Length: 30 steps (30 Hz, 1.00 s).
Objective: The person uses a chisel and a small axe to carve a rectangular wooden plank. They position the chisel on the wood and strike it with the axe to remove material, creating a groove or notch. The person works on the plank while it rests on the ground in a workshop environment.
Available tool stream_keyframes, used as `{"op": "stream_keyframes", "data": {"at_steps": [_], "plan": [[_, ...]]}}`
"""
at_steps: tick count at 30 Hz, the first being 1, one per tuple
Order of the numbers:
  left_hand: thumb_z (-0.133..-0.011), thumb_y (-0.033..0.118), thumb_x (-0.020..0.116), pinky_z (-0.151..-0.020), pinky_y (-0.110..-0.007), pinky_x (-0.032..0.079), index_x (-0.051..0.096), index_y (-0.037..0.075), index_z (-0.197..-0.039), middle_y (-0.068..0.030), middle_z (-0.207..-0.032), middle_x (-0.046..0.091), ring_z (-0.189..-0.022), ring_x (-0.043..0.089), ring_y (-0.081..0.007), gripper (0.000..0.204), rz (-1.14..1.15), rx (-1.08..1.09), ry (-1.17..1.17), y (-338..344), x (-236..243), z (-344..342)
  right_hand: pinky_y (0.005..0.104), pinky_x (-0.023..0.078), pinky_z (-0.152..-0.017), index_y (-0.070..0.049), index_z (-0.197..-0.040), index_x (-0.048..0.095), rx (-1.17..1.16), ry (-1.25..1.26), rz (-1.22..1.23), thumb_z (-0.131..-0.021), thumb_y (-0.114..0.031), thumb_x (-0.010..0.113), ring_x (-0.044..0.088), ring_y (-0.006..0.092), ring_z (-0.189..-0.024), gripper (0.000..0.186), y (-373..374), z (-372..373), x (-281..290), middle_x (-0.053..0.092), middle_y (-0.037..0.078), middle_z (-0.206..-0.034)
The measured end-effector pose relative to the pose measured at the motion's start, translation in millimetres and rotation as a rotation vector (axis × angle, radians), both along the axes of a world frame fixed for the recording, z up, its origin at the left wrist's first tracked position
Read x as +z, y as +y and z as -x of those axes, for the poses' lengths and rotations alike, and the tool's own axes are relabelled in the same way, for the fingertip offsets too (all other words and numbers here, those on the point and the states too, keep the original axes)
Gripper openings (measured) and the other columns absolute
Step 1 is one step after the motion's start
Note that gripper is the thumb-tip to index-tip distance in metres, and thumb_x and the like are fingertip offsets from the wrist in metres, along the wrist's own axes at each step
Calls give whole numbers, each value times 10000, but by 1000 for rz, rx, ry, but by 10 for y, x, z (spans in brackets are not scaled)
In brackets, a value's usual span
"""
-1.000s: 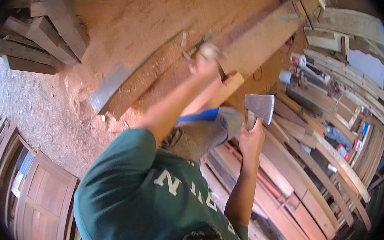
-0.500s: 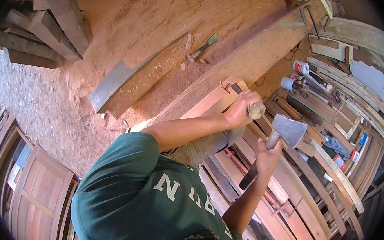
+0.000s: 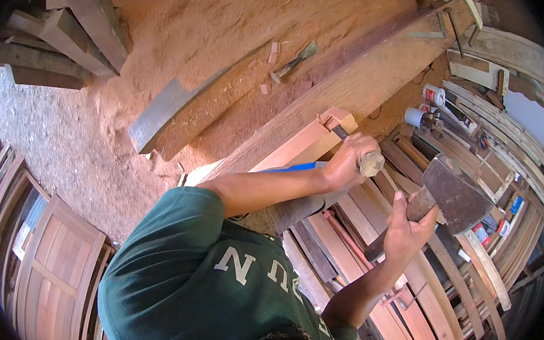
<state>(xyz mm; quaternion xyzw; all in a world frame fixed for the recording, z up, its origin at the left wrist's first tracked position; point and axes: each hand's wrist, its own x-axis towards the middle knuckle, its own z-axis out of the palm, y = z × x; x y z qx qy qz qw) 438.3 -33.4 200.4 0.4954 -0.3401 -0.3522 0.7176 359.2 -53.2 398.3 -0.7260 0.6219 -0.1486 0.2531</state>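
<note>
My left hand (image 3: 351,163) is closed around the wooden handle of a chisel (image 3: 371,164). The chisel's dark blade (image 3: 340,132) points at the notched end of a reddish timber piece (image 3: 306,142); I cannot tell whether its tip touches the wood. To the right, my right hand (image 3: 410,231) grips a hatchet (image 3: 456,196) by its handle, with thumb and fingers wrapped round it just below the broad, dark head. The hatchet is held apart from the chisel's butt end.
A long thick beam (image 3: 369,75) runs beside the timber. On the sawdust-covered ground lie an adze-like tool (image 3: 293,63) and a curved plank (image 3: 161,113). Stacked boards (image 3: 428,291) fill the right, near white buckets (image 3: 414,116). Panelled doors (image 3: 61,255) lean at lower left.
The hatchet has moved right, away from the chisel, and its head looks larger. My left hand and the chisel have shifted slightly right. A blue strip now shows beside my left forearm.
</note>
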Motion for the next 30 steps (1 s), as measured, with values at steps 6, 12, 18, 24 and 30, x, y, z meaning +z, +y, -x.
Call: {"op": "stream_keyframes", "data": {"at_steps": [6, 12, 18, 24, 30], "plan": [[-737, -7, 789, -781, -414, 463, 635, 52, -864, -112, -859, 604, -866, 601, -328, 209, -24, 44, 101, -80, -19, -50, 347, 498, -882, 39, -1097, 634, 28, 101, -17, -917, -121, 783, 617, 195, -943, 283, 10, -137, -20, 673, 125, -1034], [-733, -18, 801, -753, -368, 477, 637, 43, -868, -81, -844, 615, -837, 615, -233, 220, -66, 52, 201, -153, -63, -118, 431, 519, -876, 49, -1134, 664, 212, 182, 129, -938, -132, 728, 701, 350, -957, 275, 43, -256, -103, 718, 244, -1073], [-667, -81, 718, -785, -345, 489, 647, 44, -901, -52, -883, 645, -891, 630, -196, 275, 20, 14, 294, -66, -131, -79, 543, 522, -783, 39, -1084, 670, 434, 697, 34, -904, -159, 660, 664, 501, -858, 268, 78, -102, -434, 692, 300, -886], [-652, -14, 744, -765, -421, 469, 631, 65, -865, -115, -866, 621, -864, 602, -348, 254, 41, 82, 51, -143, -210, -40, 516, 530, -815, 41, -1059, 679, 359, 194, 487, -919, -183, 694, 682, 474, -887, 265, 174, -199, -300, 687, 332, -940], [-699, 22, 755, -748, -398, 469, 613, 47, -852, -118, -860, 616, -813, 600, -310, 210, 36, 3, 179, -162, -704, 21, 586, 529, -731, 4, -1141, 639, 451, 792, -9, -902, -135, 650, 686, 475, -775, 276, 227, 57, -719, 698, 245, -818]]}}
